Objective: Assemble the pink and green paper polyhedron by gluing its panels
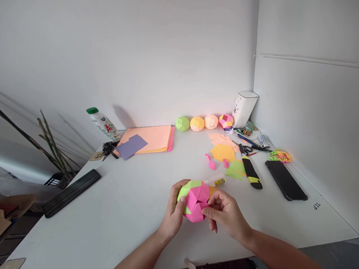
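**Paper ball mid-assembly, both hands on it**

Step in hand, by the look of it: fitting a pink flap into the pink-and-green paper ball (195, 201). The ball is held just above the table (126, 209), near the front edge, right of centre.
- Left hand (174, 215): cupped around the ball's left side, thumb on a green facet. It carries the ball.
- Right hand (224, 213): thumb and forefinger pinched narrow on a pink fold at the ball's right side, other fingers curled.
- Judgement: the next move calls for a steady brace from the left hand and light pressure at the pinch, since the facets would likely crush or pop apart.
- Glue stick (215, 182) lies just behind the ball. Cap state: cannot tell.

Containers:
- White box (243, 109) at the far right corner, upright. Its contents are not visible.
- Bottle (103, 123) with a green cap, tilted against the wall at the far left edge. Fill level is unclear.
- Black crate (54, 179) off the left edge, with plant stalks beside or in it; cannot tell which.

Elsewhere, four finished balls (204, 123) line the far edge. Paper scraps (224, 152), a utility knife (251, 172) and a phone (286, 180) lie toward the right edge.
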{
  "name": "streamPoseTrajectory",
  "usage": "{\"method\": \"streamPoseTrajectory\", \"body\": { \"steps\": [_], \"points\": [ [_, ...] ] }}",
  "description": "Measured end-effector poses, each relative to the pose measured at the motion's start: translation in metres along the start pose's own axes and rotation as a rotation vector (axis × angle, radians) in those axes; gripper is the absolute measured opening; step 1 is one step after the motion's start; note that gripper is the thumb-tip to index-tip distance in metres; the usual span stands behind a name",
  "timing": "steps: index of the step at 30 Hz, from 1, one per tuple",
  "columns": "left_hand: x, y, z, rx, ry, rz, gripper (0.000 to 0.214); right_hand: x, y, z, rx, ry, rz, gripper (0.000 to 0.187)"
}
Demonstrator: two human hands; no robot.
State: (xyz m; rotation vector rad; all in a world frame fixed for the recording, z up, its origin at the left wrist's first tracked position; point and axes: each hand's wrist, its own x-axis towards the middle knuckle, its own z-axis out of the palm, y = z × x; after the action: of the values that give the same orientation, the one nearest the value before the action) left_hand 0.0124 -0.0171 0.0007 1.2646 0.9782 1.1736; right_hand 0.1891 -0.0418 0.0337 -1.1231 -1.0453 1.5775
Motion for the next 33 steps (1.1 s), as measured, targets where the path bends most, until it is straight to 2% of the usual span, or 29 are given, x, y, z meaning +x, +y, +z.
{"method": "streamPoseTrajectory", "body": {
  "steps": [20,33],
  "points": [
    [0.0009,0.002,0.0016,0.01,0.035,0.0,0.046,-0.0008,-0.0016,0.0004,-0.009,-0.007,0.012,0.039],
    [0.0012,-0.002,-0.0017,-0.002,-0.047,0.001,0.042,-0.0011,-0.001,-0.0007,0.01,0.016,0.012,0.041]
  ]
}}
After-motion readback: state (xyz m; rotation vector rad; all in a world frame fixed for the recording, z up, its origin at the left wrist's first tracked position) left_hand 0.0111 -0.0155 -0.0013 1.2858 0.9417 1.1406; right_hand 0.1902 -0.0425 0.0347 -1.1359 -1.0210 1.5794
